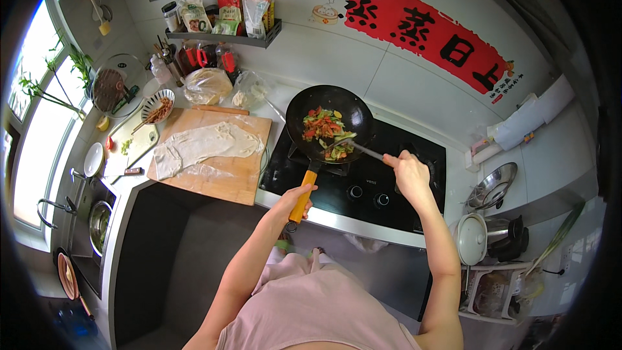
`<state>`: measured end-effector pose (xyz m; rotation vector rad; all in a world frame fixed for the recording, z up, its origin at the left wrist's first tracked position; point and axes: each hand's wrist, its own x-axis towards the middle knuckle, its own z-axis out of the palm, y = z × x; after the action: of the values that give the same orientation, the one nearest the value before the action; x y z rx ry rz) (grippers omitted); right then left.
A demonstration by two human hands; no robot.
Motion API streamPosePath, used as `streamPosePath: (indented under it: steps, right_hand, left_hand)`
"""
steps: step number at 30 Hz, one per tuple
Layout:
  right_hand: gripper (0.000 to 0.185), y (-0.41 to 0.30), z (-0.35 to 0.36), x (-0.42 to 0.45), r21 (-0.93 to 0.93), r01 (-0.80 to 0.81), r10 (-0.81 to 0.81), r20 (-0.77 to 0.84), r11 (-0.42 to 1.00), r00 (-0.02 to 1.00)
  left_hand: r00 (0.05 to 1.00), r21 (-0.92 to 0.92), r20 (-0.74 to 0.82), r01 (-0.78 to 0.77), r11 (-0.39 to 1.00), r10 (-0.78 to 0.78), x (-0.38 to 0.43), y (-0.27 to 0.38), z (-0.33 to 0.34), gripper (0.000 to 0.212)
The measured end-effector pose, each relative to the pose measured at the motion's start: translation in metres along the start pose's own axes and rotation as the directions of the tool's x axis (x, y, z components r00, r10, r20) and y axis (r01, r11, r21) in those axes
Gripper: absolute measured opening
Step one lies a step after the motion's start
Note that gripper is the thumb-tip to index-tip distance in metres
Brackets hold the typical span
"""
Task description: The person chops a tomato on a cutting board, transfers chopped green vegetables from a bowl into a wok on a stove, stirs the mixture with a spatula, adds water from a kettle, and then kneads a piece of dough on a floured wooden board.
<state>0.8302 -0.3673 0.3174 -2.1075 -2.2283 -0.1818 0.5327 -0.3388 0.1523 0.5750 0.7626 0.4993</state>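
Note:
My left hand [294, 203] grips the yellow wooden handle [306, 189] of a black wok [357, 112]. In my right hand [409, 172] is the handle of a metal spatula [364, 149], whose blade reaches into the food on the wok's right side. Chopped vegetables [323, 129], red and green, lie in the wok in two loose heaps, one towards the centre and a smaller one near the spatula's blade. Under the wok is the left side of a black glass gas hob [311, 194]; the burner there is mostly hidden.
Left of the hob, a wooden board [233, 182] bears a sheet of floured dough [209, 146], with a rolling pin [221, 110] behind. A knife [127, 172] lies near the sink [82, 248]. A striped bowl [158, 107] holds food and chopsticks. A lidded white pot [471, 239] stands at right.

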Motion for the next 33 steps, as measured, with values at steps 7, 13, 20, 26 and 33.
streamPosePath:
  steps: [7, 13, 20, 26, 33]
  right_hand:
    - [0.037, -0.014, 0.066, 0.044, 0.196, -0.142, 0.158, -0.069, 0.970, 0.985]
    - [0.042, -0.006, 0.045, 0.032, 0.132, 0.080, -0.080, -0.005, 0.988, 0.997]
    - [0.034, 0.027, -0.070, 0.002, -0.111, 0.133, -0.142, -0.070, 0.985, 0.987]
    - [0.020, 0.016, -0.043, 0.015, -0.223, 0.149, -0.153, 0.000, 0.963, 0.988]
    - [0.032, -0.002, 0.000, 0.075, -0.068, -0.016, 0.012, -0.061, 0.998, 0.998]
  left_hand:
    - [1.000, 0.054, 0.008, 0.016, 0.998, -0.016, 0.002, 0.003, 0.006, 0.058]
    - [1.000, 0.056, -0.017, 0.025, 0.998, -0.024, 0.001, 0.003, 0.003, 0.055]
    - [1.000, 0.009, -0.018, 0.006, 1.000, -0.006, 0.001, 0.000, 0.001, 0.053]
    - [1.000, -0.012, 0.005, 0.001, 1.000, -0.001, 0.003, 0.000, 0.004, 0.053]
    - [1.000, -0.006, -0.006, 0.008, 1.000, -0.008, 0.004, 0.000, 0.002, 0.053]
